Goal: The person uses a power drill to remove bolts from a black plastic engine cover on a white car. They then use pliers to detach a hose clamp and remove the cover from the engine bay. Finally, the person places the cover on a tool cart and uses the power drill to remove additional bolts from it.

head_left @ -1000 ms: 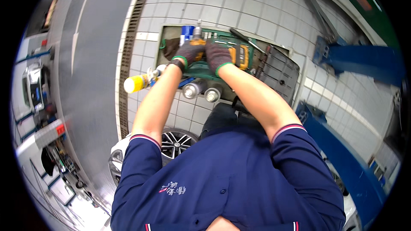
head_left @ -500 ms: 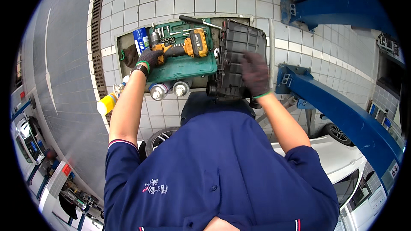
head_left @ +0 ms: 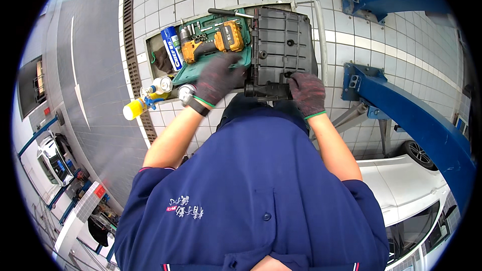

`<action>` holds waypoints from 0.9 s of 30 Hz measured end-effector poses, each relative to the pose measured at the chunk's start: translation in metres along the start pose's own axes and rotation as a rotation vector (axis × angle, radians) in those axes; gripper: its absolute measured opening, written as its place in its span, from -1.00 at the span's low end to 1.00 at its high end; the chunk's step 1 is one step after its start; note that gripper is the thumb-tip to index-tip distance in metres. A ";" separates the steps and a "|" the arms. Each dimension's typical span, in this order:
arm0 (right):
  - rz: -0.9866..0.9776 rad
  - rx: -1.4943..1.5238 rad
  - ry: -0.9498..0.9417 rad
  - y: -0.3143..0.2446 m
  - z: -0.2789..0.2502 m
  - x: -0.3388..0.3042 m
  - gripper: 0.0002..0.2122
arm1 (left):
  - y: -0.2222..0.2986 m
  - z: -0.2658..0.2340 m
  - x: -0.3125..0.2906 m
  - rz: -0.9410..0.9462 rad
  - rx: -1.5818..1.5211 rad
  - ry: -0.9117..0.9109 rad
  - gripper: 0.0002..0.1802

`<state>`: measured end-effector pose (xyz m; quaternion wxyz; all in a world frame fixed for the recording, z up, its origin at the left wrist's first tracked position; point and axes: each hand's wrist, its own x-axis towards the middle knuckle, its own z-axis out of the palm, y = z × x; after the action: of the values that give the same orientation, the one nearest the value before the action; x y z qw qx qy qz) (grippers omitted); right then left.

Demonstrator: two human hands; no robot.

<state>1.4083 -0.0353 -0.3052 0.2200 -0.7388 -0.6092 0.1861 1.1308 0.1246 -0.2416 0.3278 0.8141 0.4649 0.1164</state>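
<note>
A black ribbed plastic housing [head_left: 278, 45] lies on the right of the cart. My right hand [head_left: 307, 93], in a dark glove, has its fingers bent around the housing's near right corner. Blurred by motion, my gloved left hand [head_left: 219, 79] hovers over the near edge of the green tool case [head_left: 188, 74], its fingers reaching toward the housing and nothing visible in them. A yellow and black cordless drill [head_left: 205, 47] rests in the open case among sockets and bits. Between case and housing lies a long black-handled tool [head_left: 226, 13].
To the left stand a blue and white spray can [head_left: 172, 47], a dark rag [head_left: 161, 60] and a yellow bottle [head_left: 134, 110]. A silver-topped can [head_left: 186, 91] is beside my left wrist. Blue lift arms [head_left: 401, 105] and a white car [head_left: 401, 185] are on the right.
My left hand has let go of the drill and moved right and nearer. My right hand has slid from the housing's top to its near right corner. The view has shifted slightly.
</note>
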 end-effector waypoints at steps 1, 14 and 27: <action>0.028 -0.053 -0.037 0.000 0.006 0.000 -0.81 | 0.032 -0.002 0.005 -0.075 0.093 -0.220 -0.69; -0.228 -0.397 -0.248 -0.005 0.015 0.007 -0.87 | 0.008 0.090 -0.054 -0.449 -0.113 -0.249 -0.07; -0.139 0.087 -0.279 0.022 -0.012 0.011 -0.73 | 0.028 0.081 -0.035 -0.471 -0.492 -0.242 -0.20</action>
<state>1.4348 -0.0293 -0.3076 0.1774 -0.6515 -0.6749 0.2977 1.1715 0.0513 -0.2807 0.5844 0.5894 0.5556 0.0490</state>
